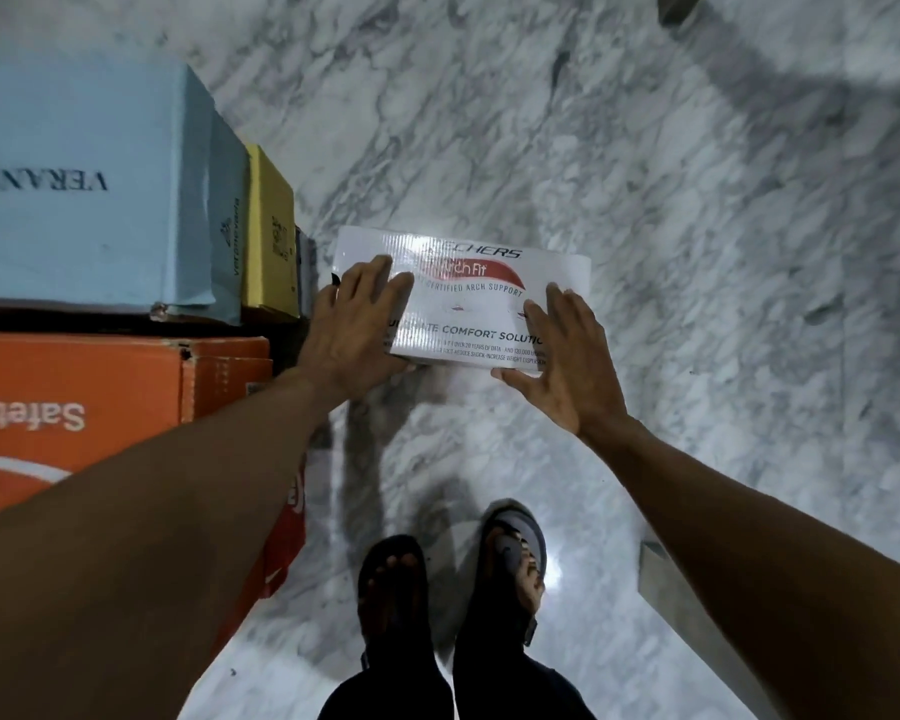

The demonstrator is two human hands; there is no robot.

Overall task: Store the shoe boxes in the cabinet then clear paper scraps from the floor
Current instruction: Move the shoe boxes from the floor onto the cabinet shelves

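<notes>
With my left grip (354, 324) and right grip (567, 356) both wide, fingers flat on the white box (468, 304) between them, I fear it slipping to the floor (697, 252) under mere palm pressure.

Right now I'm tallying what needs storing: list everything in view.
white shoe box: 1, white with red print, centre, under both hands
blue box: 1, light blue, far left
yellow box: 1, yellow, right of the blue box
orange box: 1, orange, near left
red box: 1, red, below the orange box
floor: 1, grey-white marble, underfoot
sandals: 2, dark, bottom centre, on the feet
left hand: 1, flat on the white shoe box's left end
right hand: 1, flat on its near right corner
</notes>
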